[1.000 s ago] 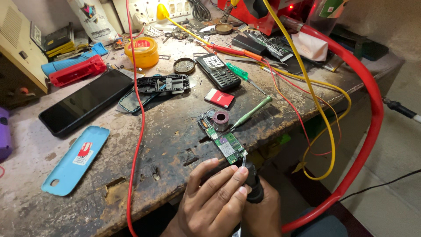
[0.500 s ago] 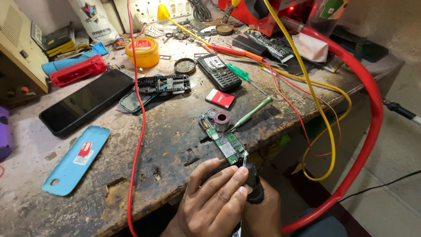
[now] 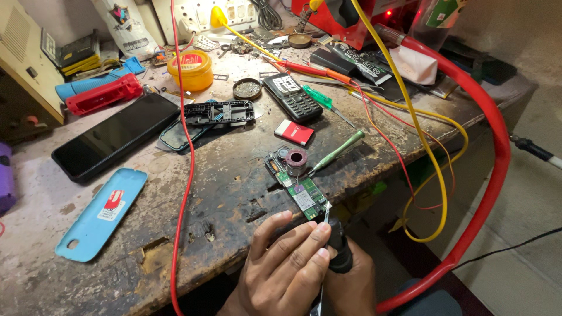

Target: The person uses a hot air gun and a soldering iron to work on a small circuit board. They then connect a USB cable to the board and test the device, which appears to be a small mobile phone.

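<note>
green circuit board point(image 3: 298, 188) lies flat near the scarred wooden counter point(image 3: 222, 193) edge.
both hands' fingers wrap together around a black-handled tool point(image 3: 338, 253), left hand point(image 3: 287, 266) over right hand point(image 3: 351, 287); its thin metal tip touches the board's corner.

A big black phone point(image 3: 114, 136) lies screen-up and dark at the desk's point(image 3: 222, 193) left. Near the left front, a light-blue phone cover point(image 3: 100, 213) carries a small red-and-white sticker point(image 3: 111, 205). Just right of the dark screen, a smaller glossy screen point(image 3: 175, 136) lies partly under a black phone frame point(image 3: 219, 112). A black keypad phone point(image 3: 291, 96) farther back shows a small pale screen at its far end. A white printed bag point(image 3: 126, 24) stands at the back. A round yellow tub point(image 3: 189, 70) bears a red label on its lid.
</note>
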